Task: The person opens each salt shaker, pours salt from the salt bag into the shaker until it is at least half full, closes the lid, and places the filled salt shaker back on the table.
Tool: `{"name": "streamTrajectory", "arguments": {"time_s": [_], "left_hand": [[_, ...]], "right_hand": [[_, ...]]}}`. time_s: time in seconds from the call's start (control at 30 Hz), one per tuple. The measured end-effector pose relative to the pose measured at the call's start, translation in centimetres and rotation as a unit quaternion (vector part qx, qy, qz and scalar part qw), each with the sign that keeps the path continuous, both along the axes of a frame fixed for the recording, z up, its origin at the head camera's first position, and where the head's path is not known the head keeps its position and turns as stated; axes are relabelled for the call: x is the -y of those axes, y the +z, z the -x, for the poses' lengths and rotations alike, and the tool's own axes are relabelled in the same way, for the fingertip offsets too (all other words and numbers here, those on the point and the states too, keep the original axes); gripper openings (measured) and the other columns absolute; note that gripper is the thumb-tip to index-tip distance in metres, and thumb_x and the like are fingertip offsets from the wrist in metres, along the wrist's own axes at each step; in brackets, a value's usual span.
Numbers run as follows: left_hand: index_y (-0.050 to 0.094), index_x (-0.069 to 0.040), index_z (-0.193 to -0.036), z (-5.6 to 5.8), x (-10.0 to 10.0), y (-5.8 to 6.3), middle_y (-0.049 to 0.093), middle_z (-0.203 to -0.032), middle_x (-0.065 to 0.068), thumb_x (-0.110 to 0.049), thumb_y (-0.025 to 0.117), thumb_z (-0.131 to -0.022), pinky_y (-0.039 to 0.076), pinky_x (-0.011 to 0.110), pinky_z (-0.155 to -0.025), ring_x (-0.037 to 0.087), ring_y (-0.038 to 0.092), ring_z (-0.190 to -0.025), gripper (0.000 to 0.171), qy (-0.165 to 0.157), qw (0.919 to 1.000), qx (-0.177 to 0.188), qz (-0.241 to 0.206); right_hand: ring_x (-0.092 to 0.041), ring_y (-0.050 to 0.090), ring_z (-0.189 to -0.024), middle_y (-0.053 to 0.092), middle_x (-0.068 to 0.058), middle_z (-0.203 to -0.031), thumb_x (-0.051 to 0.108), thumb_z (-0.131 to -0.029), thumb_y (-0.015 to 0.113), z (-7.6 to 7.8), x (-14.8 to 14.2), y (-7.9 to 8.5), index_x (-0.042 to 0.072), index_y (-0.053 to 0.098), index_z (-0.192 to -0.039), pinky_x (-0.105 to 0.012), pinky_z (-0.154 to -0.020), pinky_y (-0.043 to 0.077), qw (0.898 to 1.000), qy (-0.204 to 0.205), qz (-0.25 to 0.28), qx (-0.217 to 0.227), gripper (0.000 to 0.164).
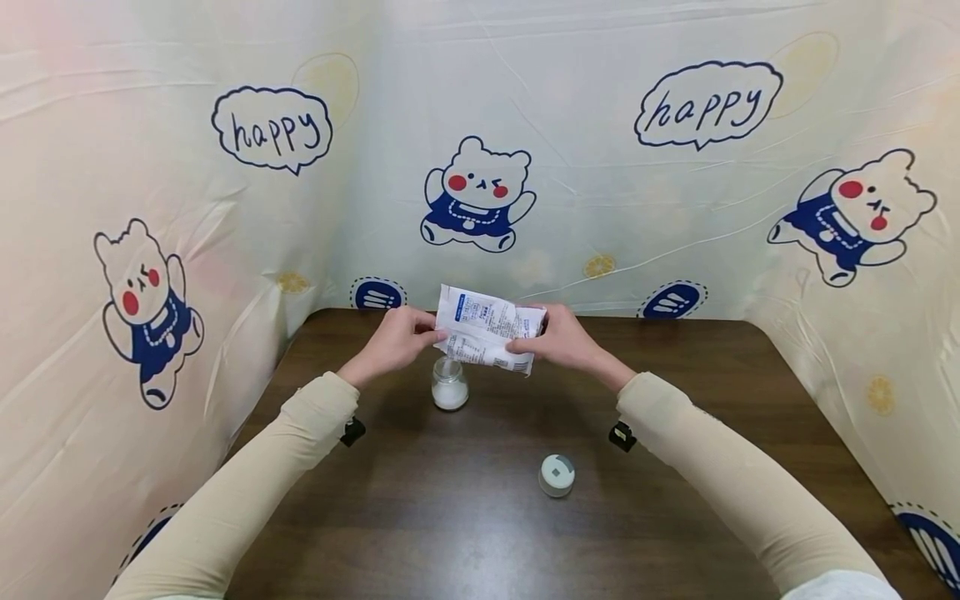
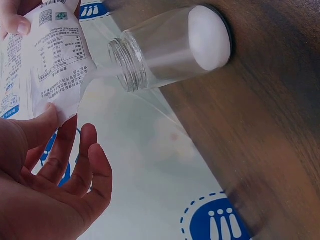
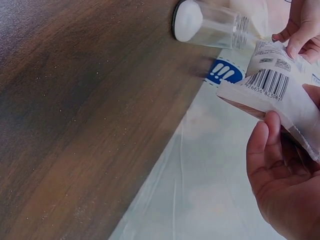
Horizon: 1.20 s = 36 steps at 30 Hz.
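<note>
A white printed packet [image 1: 483, 327] is held tilted above a glass jar [image 1: 450, 388] near the table's back edge. My left hand [image 1: 396, 340] pinches the packet's left corner between thumb and fingers. At the packet's other end, my right hand [image 1: 564, 340] grips it, thumb on the printed face. A stream of white powder [image 2: 103, 73] runs from the packet's corner into the jar's open mouth in the left wrist view. White powder [image 2: 209, 39] lies in the bottom of the jar. The barcode [image 3: 267, 83] faces the right wrist camera.
A round white lid with clear sides [image 1: 557, 473] stands on the brown wooden table [image 1: 450, 525], nearer to me and right of the jar. White specks dot the wood in the right wrist view. A printed curtain [image 1: 577, 242] surrounds the table's back and sides.
</note>
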<state>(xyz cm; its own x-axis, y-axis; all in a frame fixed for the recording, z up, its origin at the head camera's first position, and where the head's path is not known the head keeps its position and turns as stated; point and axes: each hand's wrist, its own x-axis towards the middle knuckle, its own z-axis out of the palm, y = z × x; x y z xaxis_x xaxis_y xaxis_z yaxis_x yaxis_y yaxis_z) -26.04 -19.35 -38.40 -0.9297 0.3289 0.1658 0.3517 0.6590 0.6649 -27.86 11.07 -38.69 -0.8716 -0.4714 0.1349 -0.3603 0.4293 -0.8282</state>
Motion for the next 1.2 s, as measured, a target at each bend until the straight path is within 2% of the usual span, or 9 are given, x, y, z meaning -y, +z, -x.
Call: {"name": "streamTrajectory", "arguments": {"time_s": [0.13, 0.27, 0.37, 0.63, 0.7, 0.93, 1.2], "left_hand": [[0.080, -0.001, -0.113, -0.09, -0.01, 0.02, 0.077, -0.106, 0.011, -0.006, 0.075, -0.099, 0.049, 0.036, -0.070, 0.026, 0.062, -0.081, 0.016, -0.004, 1.0000, -0.002, -0.001], [0.080, -0.001, -0.112, -0.23, -0.10, 0.13, 0.077, -0.106, 0.011, -0.006, 0.075, -0.099, 0.050, 0.036, -0.072, 0.025, 0.062, -0.082, 0.015, -0.004, 1.0000, -0.003, -0.001], [0.080, -0.001, -0.112, -0.25, -0.18, 0.14, 0.077, -0.107, 0.012, -0.006, 0.075, -0.098, 0.050, 0.037, -0.072, 0.026, 0.062, -0.083, 0.015, -0.005, 1.0000, -0.005, 0.001], [0.080, -0.001, -0.114, -0.25, -0.36, 0.18, 0.077, -0.109, 0.012, -0.006, 0.075, -0.099, 0.050, 0.037, -0.072, 0.026, 0.062, -0.084, 0.017, -0.007, 1.0000, -0.003, -0.001], [0.080, -0.001, -0.114, -0.22, -0.39, 0.19, 0.077, -0.108, 0.012, -0.006, 0.075, -0.099, 0.049, 0.037, -0.072, 0.026, 0.062, -0.083, 0.016, -0.008, 1.0000, -0.002, -0.005], [0.081, -0.002, -0.110, -0.01, -0.40, 0.06, 0.077, -0.105, 0.011, -0.006, 0.074, -0.100, 0.048, 0.036, -0.071, 0.025, 0.062, -0.082, 0.014, -0.009, 0.9999, -0.008, -0.007], [0.081, -0.003, -0.110, 0.01, -0.13, 0.09, 0.077, -0.104, 0.009, -0.006, 0.075, -0.099, 0.048, 0.037, -0.071, 0.026, 0.062, -0.082, 0.014, -0.003, 1.0000, -0.006, -0.007]], "right_hand": [[-0.023, 0.068, -0.079, 0.075, -0.005, -0.102, 0.020, -0.088, 0.088, -0.02, 0.01, -0.11, 0.008, 0.069, -0.132, -0.041, -0.063, 0.058, 1.000, -0.001, 0.000, 0.003, 0.049], [-0.024, 0.069, -0.080, 0.075, -0.005, -0.102, 0.019, -0.088, 0.089, -0.11, -0.01, -0.08, 0.008, 0.069, -0.131, -0.053, -0.069, 0.060, 1.000, -0.002, 0.003, 0.005, 0.049], [-0.024, 0.069, -0.079, 0.076, -0.005, -0.102, 0.019, -0.087, 0.089, -0.14, -0.06, -0.06, 0.008, 0.069, -0.131, -0.058, -0.071, 0.059, 1.000, -0.004, 0.005, 0.006, 0.049], [-0.023, 0.069, -0.079, 0.076, -0.005, -0.102, 0.020, -0.088, 0.089, -0.08, -0.34, -0.07, 0.009, 0.070, -0.131, -0.043, -0.064, 0.059, 1.000, -0.003, 0.000, 0.000, 0.049], [-0.023, 0.068, -0.078, 0.076, -0.005, -0.101, 0.020, -0.088, 0.089, -0.06, -0.39, -0.05, 0.009, 0.070, -0.131, -0.044, -0.064, 0.059, 1.000, -0.003, -0.001, -0.001, 0.048], [-0.020, 0.069, -0.077, 0.076, -0.006, -0.097, 0.018, -0.086, 0.089, -0.02, -0.39, -0.05, 0.007, 0.071, -0.130, -0.059, -0.070, 0.059, 1.000, -0.007, 0.001, -0.007, 0.049], [-0.021, 0.070, -0.077, 0.077, -0.005, -0.098, 0.018, -0.086, 0.089, -0.11, -0.18, 0.10, 0.007, 0.070, -0.131, -0.056, -0.068, 0.059, 1.000, -0.005, 0.002, -0.008, 0.050]]}}
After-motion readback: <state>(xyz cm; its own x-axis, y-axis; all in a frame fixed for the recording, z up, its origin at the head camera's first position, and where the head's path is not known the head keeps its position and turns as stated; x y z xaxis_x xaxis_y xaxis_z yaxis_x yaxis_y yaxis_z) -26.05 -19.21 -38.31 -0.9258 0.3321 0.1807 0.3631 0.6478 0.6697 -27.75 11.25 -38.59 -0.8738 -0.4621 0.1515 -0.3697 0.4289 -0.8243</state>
